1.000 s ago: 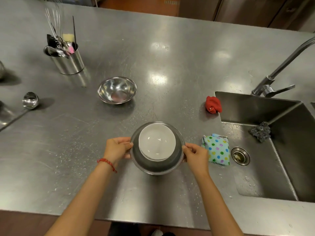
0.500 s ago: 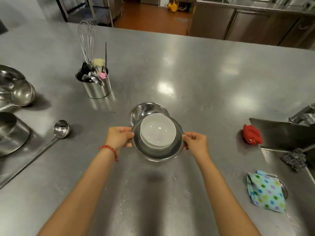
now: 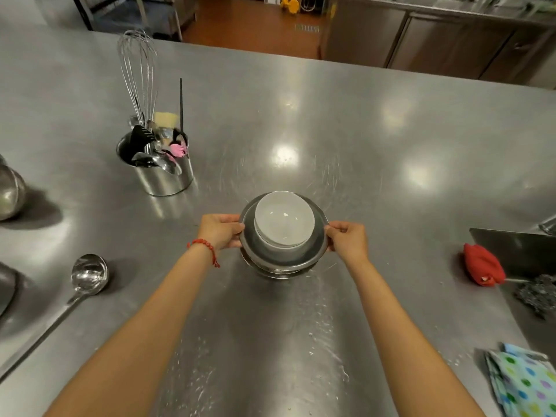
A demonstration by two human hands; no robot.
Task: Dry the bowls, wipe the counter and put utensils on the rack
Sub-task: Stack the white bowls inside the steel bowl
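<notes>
Steel counter (image 3: 376, 145); stacked bowls (image 3: 282, 233) hide lowest bowl, sink (image 3: 517, 251) cropped.

Both hands (image 3: 284, 237) grip stacked bowls (image 3: 282, 233) on the counter (image 3: 376, 152).

Orange-brown floor (image 3: 255, 28) beyond, steel cabinets (image 3: 436, 37) along the far side.

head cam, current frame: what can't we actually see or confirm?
- Lower steel bowl: mostly hidden under the steel bowl held by the left hand and right hand; whether they touch is unclear.
- White bowl: wet or dry unreadable.
- Sink: cut off by the right edge.
- Dotted cloth: cut off at the corner.
- Utensil holder: contents overlap; handles hidden inside.
- No rack in view.
</notes>
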